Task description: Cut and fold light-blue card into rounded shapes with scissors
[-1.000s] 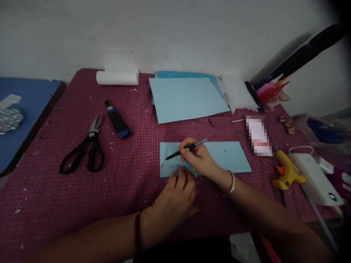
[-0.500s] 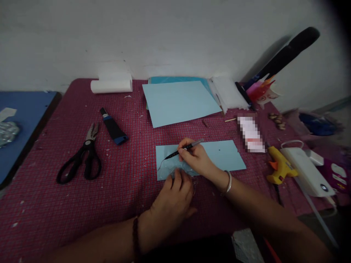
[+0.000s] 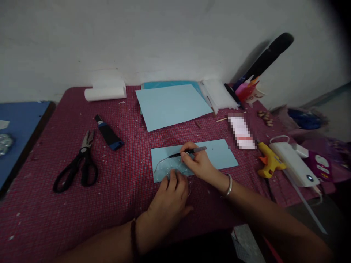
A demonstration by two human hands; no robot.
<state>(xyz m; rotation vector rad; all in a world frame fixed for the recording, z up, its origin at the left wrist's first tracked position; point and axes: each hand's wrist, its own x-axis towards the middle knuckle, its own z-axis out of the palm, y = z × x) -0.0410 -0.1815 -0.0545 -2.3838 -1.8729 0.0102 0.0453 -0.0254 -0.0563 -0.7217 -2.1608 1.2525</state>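
Observation:
A light blue strip of card (image 3: 219,151) lies before me, with a piece of clear plastic (image 3: 163,171) over its left part. My right hand (image 3: 196,160) is closed around a black pen (image 3: 189,151), whose tip points left and meets a curved line on the left half of the strip. Below it, my left hand (image 3: 171,195) lies with its fingertips on the plastic, pressing it against the card, and its thumb apart. The fingers hide part of the plastic's outline.
Scissors (image 3: 78,164) and a black-and-blue cutter (image 3: 109,133) lie left. Behind are a larger blue sheet (image 3: 172,106) and a white roll (image 3: 105,94). A blurred-out phone-like object (image 3: 242,131), a yellow glue gun (image 3: 270,160) and a white power bank (image 3: 294,164) lie right.
The pen tip has moved rightward and slightly up along the strip, and the curved line behind it is longer. My left hand stays on the plastic. The whole view has shifted a little.

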